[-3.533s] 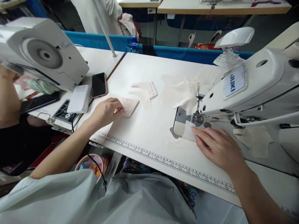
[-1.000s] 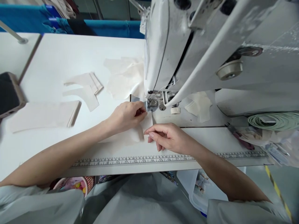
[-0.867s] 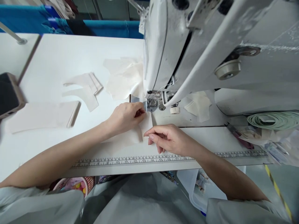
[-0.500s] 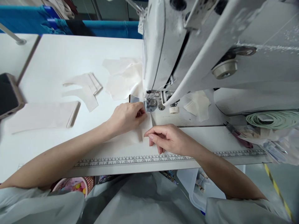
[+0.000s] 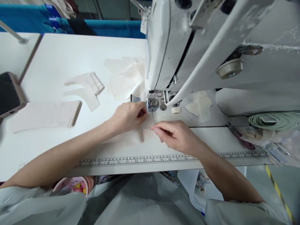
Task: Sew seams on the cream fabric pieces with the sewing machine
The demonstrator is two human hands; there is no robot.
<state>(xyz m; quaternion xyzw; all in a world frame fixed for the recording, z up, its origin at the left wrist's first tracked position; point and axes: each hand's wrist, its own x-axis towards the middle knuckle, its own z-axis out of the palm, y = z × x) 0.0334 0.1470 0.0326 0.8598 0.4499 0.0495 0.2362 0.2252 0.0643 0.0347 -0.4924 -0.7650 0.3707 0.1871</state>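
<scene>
Two hands work one pale fabric piece (image 5: 138,132) on the white table (image 5: 58,59), directly in front of the sewing machine (image 5: 211,40). The left hand (image 5: 127,116) lies curled on the far end of the piece, fingertips pressing the cloth just beside the presser foot (image 5: 152,104); nothing is gripped, the cloth is pinned flat. The right hand (image 5: 177,136), blurred, rests partly closed, its thumb and forefinger meeting on the near right edge of the same piece, close below the left hand's fingertips; whether they pinch the cloth or only press on it cannot be told. The piece thus lies under both hands, its left part trailing beneath the left wrist. Nearer the person than both hands runs the printed ruler (image 5: 145,160) along the table edge. Well left of the left hand lie a folded fabric stack (image 5: 44,115), cut pieces (image 5: 86,89) and a phone (image 5: 9,93). Right of the right hand sits a coil of green tape (image 5: 274,120).
</scene>
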